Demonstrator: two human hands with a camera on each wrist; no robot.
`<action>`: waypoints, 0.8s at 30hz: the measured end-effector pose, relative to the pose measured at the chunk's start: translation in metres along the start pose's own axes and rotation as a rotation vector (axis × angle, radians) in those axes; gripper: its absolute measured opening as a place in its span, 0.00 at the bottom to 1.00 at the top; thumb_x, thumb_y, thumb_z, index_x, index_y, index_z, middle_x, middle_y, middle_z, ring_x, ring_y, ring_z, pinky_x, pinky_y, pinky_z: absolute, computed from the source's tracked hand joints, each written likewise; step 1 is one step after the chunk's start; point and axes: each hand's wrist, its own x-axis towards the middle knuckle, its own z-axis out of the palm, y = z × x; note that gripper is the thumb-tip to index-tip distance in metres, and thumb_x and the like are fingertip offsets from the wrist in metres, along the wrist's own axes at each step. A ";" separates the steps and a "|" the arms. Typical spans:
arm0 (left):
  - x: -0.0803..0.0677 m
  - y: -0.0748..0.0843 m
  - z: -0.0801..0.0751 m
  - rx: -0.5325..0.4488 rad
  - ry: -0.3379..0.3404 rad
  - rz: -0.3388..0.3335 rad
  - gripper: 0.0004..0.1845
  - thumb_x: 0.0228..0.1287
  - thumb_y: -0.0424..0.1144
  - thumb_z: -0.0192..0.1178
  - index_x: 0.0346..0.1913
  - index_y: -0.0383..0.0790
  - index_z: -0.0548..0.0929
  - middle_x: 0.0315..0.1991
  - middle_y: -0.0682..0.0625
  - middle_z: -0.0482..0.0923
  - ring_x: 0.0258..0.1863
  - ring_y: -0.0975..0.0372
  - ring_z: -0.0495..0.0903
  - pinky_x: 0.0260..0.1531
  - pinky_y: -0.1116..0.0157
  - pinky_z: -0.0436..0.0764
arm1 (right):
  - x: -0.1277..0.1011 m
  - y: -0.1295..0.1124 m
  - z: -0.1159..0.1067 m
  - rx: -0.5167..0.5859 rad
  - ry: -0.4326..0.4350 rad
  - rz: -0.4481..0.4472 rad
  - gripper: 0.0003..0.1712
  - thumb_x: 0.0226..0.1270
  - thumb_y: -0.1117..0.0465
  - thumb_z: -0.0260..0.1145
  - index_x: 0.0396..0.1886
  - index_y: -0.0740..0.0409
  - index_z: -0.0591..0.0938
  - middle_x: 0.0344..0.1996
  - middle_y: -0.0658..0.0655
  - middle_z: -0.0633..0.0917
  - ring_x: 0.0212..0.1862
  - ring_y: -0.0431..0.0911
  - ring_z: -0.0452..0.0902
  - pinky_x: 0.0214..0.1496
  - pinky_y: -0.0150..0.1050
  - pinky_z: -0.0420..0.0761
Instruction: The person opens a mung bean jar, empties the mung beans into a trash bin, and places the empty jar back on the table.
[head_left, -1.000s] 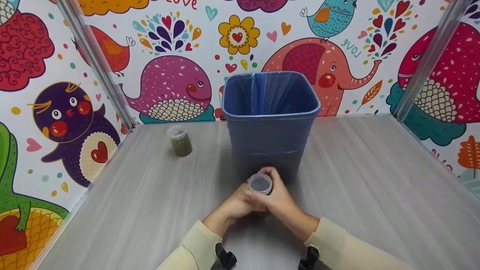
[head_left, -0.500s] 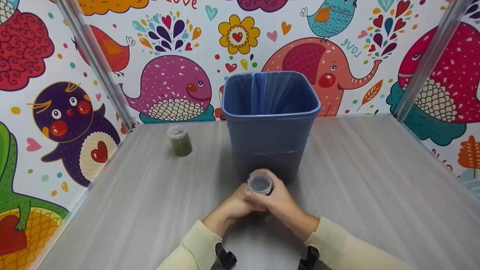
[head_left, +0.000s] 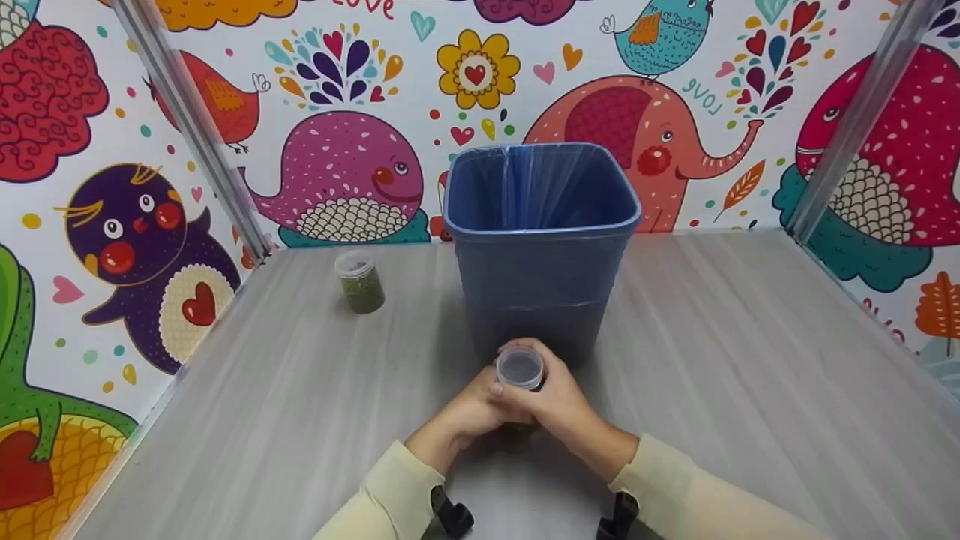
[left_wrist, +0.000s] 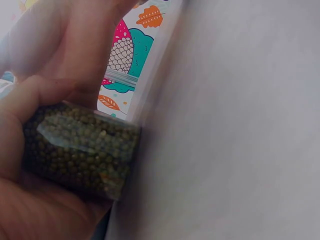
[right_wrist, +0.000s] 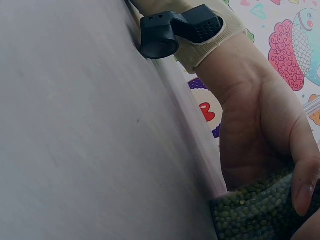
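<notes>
In the head view, a small clear jar with a translucent lid (head_left: pixel 520 365) stands upright between the two hands. My left hand (head_left: pixel 476 401) grips its body from the left. Curled round the upper part near the lid is my right hand (head_left: pixel 561 394), its thumb in front and fingers behind. Small green beans, like mung beans, fill the jar (left_wrist: pixel 82 150) in the left wrist view. The right wrist view shows the same jar of beans (right_wrist: pixel 245 215) close to the table surface, with a thumb (right_wrist: pixel 303 192) across it.
A blue trash bin (head_left: pixel 540 277) with a clear liner stands right behind the hands. Another lidded jar of green beans (head_left: pixel 362 285) is at the back left of the grey table (head_left: pixel 300 420). Cartoon-printed walls (head_left: pixel 480 120) enclose the back and sides.
The right hand's fingers have shifted slightly to the left round the back of the lid. The jar, left hand and other objects stay where they were.
</notes>
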 end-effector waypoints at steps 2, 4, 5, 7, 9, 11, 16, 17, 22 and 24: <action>0.000 0.000 0.000 0.003 0.000 0.006 0.29 0.51 0.24 0.74 0.59 0.30 0.82 0.49 0.52 0.85 0.46 0.64 0.79 0.49 0.66 0.80 | 0.000 0.000 0.000 -0.005 0.003 0.005 0.35 0.58 0.59 0.83 0.65 0.56 0.79 0.58 0.58 0.83 0.58 0.50 0.78 0.63 0.47 0.74; 0.000 0.000 -0.001 0.001 -0.001 0.012 0.30 0.51 0.24 0.74 0.61 0.30 0.81 0.50 0.52 0.85 0.46 0.64 0.79 0.50 0.66 0.80 | -0.001 0.000 0.000 -0.006 0.008 0.006 0.39 0.58 0.59 0.83 0.68 0.55 0.77 0.59 0.58 0.83 0.59 0.50 0.78 0.64 0.46 0.74; 0.000 -0.001 -0.001 0.001 -0.002 0.014 0.30 0.51 0.24 0.74 0.61 0.29 0.81 0.50 0.52 0.85 0.47 0.64 0.79 0.50 0.66 0.79 | -0.001 0.000 0.000 -0.003 0.012 0.008 0.41 0.58 0.59 0.83 0.69 0.55 0.75 0.59 0.58 0.83 0.59 0.50 0.78 0.64 0.46 0.74; 0.000 -0.001 -0.001 0.000 0.002 0.011 0.30 0.51 0.24 0.74 0.61 0.29 0.81 0.50 0.52 0.84 0.47 0.64 0.79 0.51 0.66 0.79 | -0.001 0.000 0.001 0.008 0.020 0.009 0.42 0.57 0.59 0.83 0.70 0.56 0.73 0.59 0.59 0.82 0.59 0.50 0.78 0.64 0.45 0.74; 0.000 -0.001 -0.001 0.001 0.005 0.011 0.31 0.50 0.24 0.74 0.61 0.29 0.81 0.50 0.52 0.84 0.47 0.64 0.79 0.51 0.66 0.79 | -0.002 0.000 0.001 0.012 0.035 0.008 0.42 0.57 0.59 0.83 0.67 0.58 0.72 0.58 0.59 0.82 0.59 0.49 0.78 0.64 0.44 0.74; 0.000 -0.001 -0.001 0.007 0.012 0.006 0.32 0.50 0.24 0.74 0.62 0.29 0.80 0.50 0.52 0.84 0.47 0.64 0.79 0.51 0.66 0.79 | -0.002 0.000 0.002 0.011 0.049 0.004 0.40 0.57 0.58 0.83 0.63 0.59 0.72 0.56 0.59 0.81 0.57 0.49 0.78 0.62 0.43 0.74; -0.001 0.000 -0.001 0.017 0.016 -0.002 0.33 0.50 0.25 0.75 0.64 0.30 0.80 0.51 0.51 0.84 0.47 0.64 0.79 0.53 0.65 0.78 | -0.001 0.000 0.003 0.002 0.060 0.005 0.37 0.57 0.58 0.83 0.59 0.59 0.72 0.54 0.58 0.82 0.55 0.49 0.78 0.60 0.41 0.75; 0.000 0.000 -0.001 0.018 0.015 -0.004 0.33 0.50 0.25 0.75 0.64 0.30 0.80 0.51 0.51 0.84 0.48 0.64 0.79 0.53 0.65 0.78 | -0.001 0.000 0.003 0.001 0.058 0.010 0.37 0.57 0.58 0.83 0.59 0.59 0.72 0.54 0.58 0.82 0.55 0.49 0.78 0.60 0.41 0.76; 0.000 0.000 0.000 0.025 0.019 -0.005 0.37 0.51 0.26 0.76 0.68 0.31 0.78 0.54 0.50 0.84 0.49 0.64 0.79 0.55 0.65 0.78 | -0.002 -0.002 0.003 0.001 0.058 0.017 0.37 0.56 0.58 0.84 0.60 0.59 0.72 0.53 0.58 0.82 0.55 0.49 0.78 0.60 0.42 0.76; 0.000 0.000 0.000 0.027 0.021 -0.001 0.38 0.50 0.25 0.75 0.68 0.31 0.78 0.54 0.50 0.84 0.49 0.64 0.79 0.55 0.65 0.78 | -0.002 -0.001 0.003 0.007 0.059 0.012 0.37 0.56 0.58 0.84 0.60 0.59 0.73 0.53 0.58 0.82 0.55 0.48 0.78 0.60 0.42 0.76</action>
